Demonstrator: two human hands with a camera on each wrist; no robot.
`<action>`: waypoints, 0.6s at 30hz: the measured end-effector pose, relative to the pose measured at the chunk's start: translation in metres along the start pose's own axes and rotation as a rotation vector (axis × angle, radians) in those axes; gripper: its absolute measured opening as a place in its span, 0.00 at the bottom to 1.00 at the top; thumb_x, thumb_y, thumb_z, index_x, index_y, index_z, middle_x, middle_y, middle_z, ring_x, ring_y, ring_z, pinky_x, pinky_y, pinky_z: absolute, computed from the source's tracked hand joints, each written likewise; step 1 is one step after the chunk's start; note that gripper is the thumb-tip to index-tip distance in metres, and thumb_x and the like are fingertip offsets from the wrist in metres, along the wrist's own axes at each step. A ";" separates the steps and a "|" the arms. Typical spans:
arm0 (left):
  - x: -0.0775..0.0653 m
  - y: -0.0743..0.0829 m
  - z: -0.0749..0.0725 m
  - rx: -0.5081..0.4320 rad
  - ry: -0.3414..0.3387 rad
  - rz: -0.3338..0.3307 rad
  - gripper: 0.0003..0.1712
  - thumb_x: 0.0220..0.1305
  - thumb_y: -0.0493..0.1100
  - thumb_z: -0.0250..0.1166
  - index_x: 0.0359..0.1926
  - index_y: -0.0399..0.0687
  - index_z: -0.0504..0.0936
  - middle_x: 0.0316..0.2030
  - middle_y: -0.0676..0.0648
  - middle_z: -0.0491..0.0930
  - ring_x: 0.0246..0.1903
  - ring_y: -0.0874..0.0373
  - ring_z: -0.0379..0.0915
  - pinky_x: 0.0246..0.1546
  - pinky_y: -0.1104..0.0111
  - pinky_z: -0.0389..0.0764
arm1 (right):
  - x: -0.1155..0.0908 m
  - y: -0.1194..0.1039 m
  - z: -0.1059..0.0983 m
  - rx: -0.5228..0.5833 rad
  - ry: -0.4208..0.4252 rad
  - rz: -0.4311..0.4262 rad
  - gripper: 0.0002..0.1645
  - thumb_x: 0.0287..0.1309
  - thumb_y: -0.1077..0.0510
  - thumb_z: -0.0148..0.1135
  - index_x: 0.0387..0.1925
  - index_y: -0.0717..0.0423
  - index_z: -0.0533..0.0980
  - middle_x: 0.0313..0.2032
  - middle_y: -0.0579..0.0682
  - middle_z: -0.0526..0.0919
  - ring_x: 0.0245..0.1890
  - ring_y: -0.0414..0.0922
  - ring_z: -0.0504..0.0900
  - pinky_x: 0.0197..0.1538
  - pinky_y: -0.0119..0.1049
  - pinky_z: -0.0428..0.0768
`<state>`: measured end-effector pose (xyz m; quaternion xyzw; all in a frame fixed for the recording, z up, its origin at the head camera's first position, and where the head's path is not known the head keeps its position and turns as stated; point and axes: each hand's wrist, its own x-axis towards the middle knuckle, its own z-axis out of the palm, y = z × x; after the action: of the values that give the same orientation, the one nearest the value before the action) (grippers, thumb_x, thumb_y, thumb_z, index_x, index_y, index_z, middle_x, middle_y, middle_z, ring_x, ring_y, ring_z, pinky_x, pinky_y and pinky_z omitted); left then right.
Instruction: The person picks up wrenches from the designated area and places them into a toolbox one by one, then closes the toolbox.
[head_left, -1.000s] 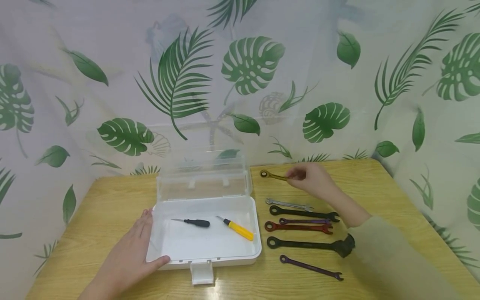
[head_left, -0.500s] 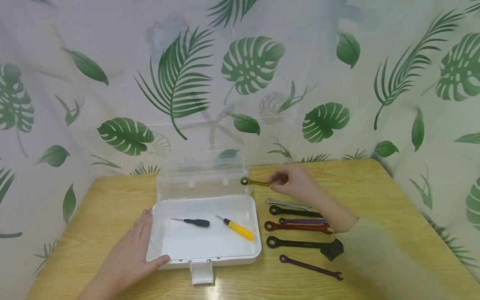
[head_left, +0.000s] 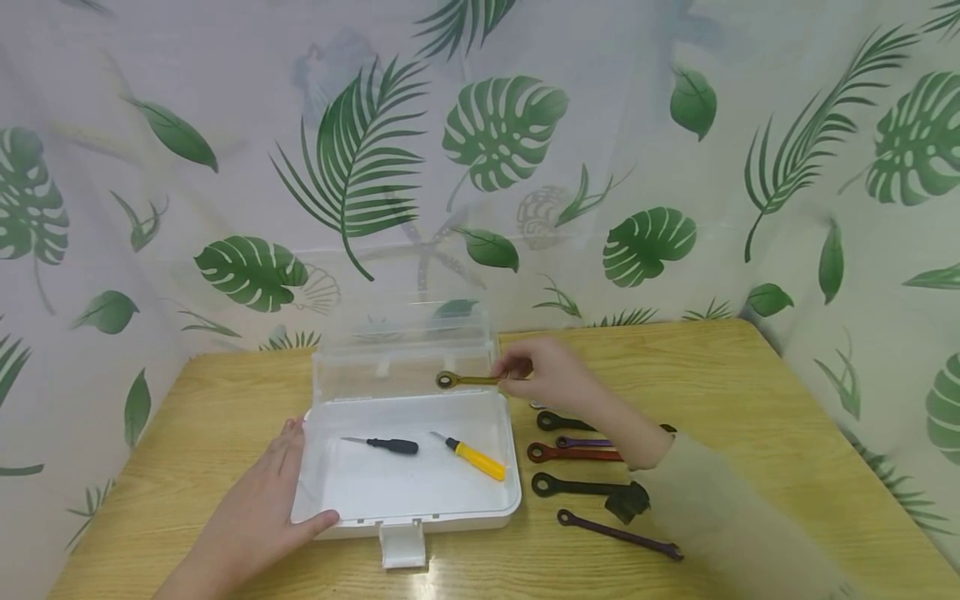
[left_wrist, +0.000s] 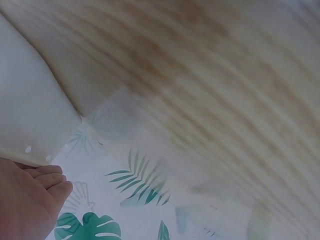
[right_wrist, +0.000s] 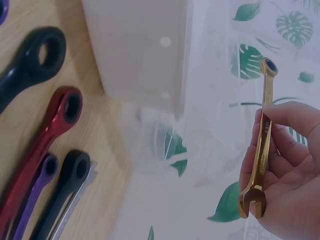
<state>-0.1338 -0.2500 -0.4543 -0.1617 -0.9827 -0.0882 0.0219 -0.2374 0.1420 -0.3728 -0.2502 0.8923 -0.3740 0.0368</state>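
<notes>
My right hand (head_left: 551,377) pinches a gold ratchet wrench (head_left: 468,381) by its open-end half. The wrench's ring end points left, above the back right edge of the white plastic box (head_left: 420,524). In the right wrist view the whole gold wrench (right_wrist: 263,145) shows between thumb and fingers. My left hand (head_left: 258,500) rests against the box's left side, thumb on the front rim and fingers extended; the left wrist view shows its fingers (left_wrist: 47,177) at the box wall. Inside the box lie a black-handled pointed tool (head_left: 393,446) and a yellow-handled knife (head_left: 480,460).
Right of the box lie a red wrench (head_left: 570,453), a large black wrench (head_left: 577,485), a purple wrench (head_left: 615,533) and several others, partly hidden by my right arm. Black material (head_left: 627,502) sits on the large black wrench. The transparent lid (head_left: 405,367) stands raised behind the box.
My right hand has carried the gold wrench left and slightly nearer, from the table's back right to over the box's back right edge. The left hand has stayed in place.
</notes>
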 end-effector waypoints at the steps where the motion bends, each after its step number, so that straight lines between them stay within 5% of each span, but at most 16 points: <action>1: 0.000 0.000 0.000 0.001 0.001 0.000 0.72 0.63 0.78 0.64 0.80 0.22 0.51 0.80 0.25 0.56 0.79 0.30 0.58 0.76 0.39 0.69 | 0.001 -0.002 0.002 -0.005 -0.004 0.002 0.06 0.62 0.68 0.70 0.39 0.60 0.87 0.36 0.52 0.90 0.35 0.41 0.82 0.40 0.29 0.82; 18: 0.001 0.000 0.001 -0.004 -0.004 -0.017 0.72 0.62 0.79 0.65 0.79 0.22 0.53 0.79 0.25 0.57 0.78 0.29 0.58 0.75 0.39 0.69 | 0.017 -0.019 0.023 -0.024 -0.075 -0.024 0.05 0.64 0.67 0.72 0.40 0.58 0.88 0.37 0.50 0.91 0.34 0.38 0.81 0.40 0.25 0.83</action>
<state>-0.1348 -0.2490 -0.4546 -0.1536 -0.9838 -0.0899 0.0189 -0.2387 0.1076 -0.3737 -0.2751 0.8916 -0.3542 0.0628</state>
